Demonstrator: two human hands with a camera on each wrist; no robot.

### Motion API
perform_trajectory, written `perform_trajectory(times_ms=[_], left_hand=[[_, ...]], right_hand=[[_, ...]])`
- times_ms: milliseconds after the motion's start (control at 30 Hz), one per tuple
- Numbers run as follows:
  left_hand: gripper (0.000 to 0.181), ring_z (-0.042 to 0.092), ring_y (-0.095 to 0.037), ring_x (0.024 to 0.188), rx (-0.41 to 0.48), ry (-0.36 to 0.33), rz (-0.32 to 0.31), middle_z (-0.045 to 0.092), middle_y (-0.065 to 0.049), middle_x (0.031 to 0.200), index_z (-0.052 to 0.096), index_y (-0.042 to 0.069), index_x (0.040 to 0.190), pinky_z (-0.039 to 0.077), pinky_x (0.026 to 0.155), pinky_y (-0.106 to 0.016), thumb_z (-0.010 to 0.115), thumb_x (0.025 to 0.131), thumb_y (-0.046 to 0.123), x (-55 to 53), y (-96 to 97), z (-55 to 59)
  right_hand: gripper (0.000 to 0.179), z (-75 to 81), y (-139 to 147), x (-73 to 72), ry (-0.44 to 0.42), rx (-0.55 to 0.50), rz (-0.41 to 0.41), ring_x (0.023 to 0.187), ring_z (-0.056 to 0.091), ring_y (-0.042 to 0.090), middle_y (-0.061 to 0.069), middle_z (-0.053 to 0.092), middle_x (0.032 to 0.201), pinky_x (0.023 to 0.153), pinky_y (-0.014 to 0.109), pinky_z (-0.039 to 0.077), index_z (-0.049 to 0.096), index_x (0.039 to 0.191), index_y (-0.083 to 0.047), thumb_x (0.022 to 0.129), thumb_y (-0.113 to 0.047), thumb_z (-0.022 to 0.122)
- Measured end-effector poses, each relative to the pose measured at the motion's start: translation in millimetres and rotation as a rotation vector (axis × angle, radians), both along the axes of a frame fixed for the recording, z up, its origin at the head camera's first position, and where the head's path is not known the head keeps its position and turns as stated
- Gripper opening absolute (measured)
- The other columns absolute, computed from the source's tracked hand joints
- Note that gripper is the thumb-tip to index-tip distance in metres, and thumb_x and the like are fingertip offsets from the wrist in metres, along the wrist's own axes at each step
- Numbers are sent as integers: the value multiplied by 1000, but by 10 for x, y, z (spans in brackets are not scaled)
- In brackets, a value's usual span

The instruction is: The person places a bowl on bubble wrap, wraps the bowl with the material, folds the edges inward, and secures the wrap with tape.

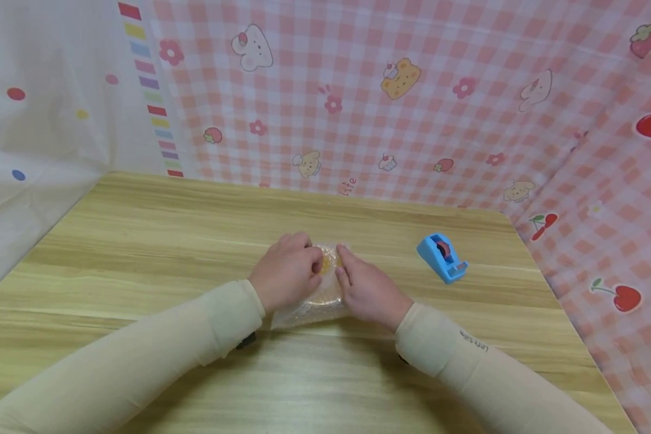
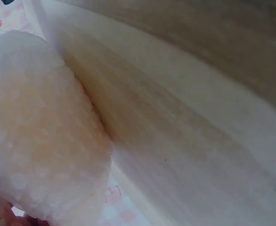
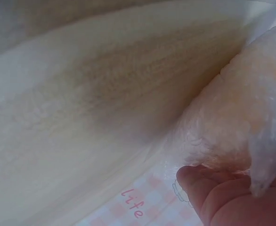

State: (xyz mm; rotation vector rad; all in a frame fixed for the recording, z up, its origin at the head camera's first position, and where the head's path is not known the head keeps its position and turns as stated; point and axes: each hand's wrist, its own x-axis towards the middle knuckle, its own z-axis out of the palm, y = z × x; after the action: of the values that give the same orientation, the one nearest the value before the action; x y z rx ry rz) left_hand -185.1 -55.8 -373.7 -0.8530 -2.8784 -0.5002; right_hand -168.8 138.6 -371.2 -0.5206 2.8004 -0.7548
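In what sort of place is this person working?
Probably a small, screened-off tabletop workspace; what lies beyond is not visible. Pink checked hangings rise behind a wood-grain table, on which a blue tape dispenser stands.

The clear bubble-wrap packet [image 1: 309, 313] blurs the orange-yellow item [image 1: 327, 292] inside, so I can't tell what it is. My left hand [image 1: 286, 271] hides the packet's left part, its fingertips out of sight; my right hand [image 1: 373, 289] covers the right edge. A small black piece [image 1: 246, 341] is mostly hidden beneath my left cream fabric sleeve [image 1: 141, 346]. Both sleeves' near ends are cut off, and the right one's dark lettering [image 1: 474, 341] is too small to read.
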Motion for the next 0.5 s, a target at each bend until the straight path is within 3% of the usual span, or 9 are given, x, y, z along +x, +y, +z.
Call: perform_trajectory(times_ms=[233,333,500], left_hand=[[23,48,-18,86,6,-11,-5,53,3,92,66,21,78,42,81,-33,82,92,30,24,-14,-10],[23,48,-18,87,4,-12,-26,56,4,94,75,20,85,42,81,-34,78,95,40,36,-43,-16],[44,53,-23,104,-21,-4,-95,62,-3,115,80,13,106,47,92,-42,70,96,55,44,-113,-40]], right_hand=[[59,2,13,39,6,7,6,155,39,33,17,32,170,127,49,34,24,165,2,115,-25,37],[59,-3,21,47,1,4,12,155,38,34,18,31,170,126,50,34,23,165,2,115,-24,37],[59,-15,30,53,1,12,17,153,41,35,21,33,169,126,50,36,23,165,3,115,-25,36]])
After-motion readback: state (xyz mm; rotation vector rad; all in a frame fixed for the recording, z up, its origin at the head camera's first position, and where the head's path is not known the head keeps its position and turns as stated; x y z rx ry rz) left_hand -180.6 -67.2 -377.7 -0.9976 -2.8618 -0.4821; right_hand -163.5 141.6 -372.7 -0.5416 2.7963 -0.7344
